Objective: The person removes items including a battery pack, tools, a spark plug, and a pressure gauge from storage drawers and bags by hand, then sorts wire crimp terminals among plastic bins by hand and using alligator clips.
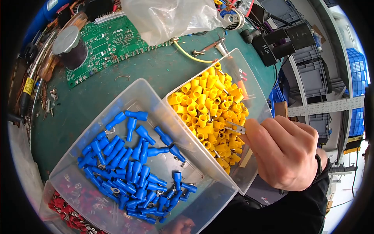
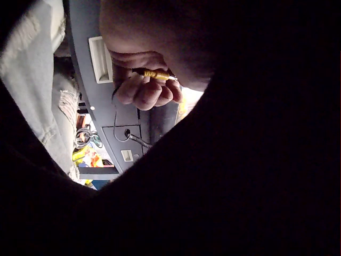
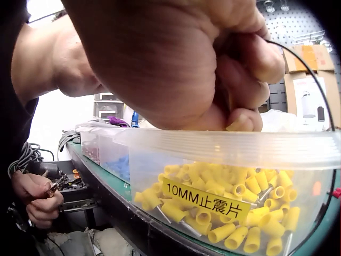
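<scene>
In the head view my right hand [image 1: 288,150] pinches a small flat metal piece [image 1: 237,127] with thin prongs between thumb and forefinger. It hovers over a clear bin [image 1: 233,183] of yellow sleeves [image 1: 202,113], some with metal pins. The right wrist view has my right hand [image 3: 176,69] with fingers curled above the bin's rim; the metal piece is hidden there. Low down, my left hand [image 2: 145,95] curls round a slim yellow item [image 2: 155,74] with dark marks; its kind I cannot tell. Left of the yellow bin sits another bin [image 1: 136,87] of blue-sleeved ring terminals [image 1: 134,171].
Red terminals [image 1: 72,214] fill a third bin at lower left. A green circuit board [image 1: 113,39], a clear plastic bag [image 1: 167,19] and a solder spool [image 1: 233,18] lie at the back. Tools and loose screws [image 1: 50,103] line the left side; a black device [image 1: 286,43] stands back right.
</scene>
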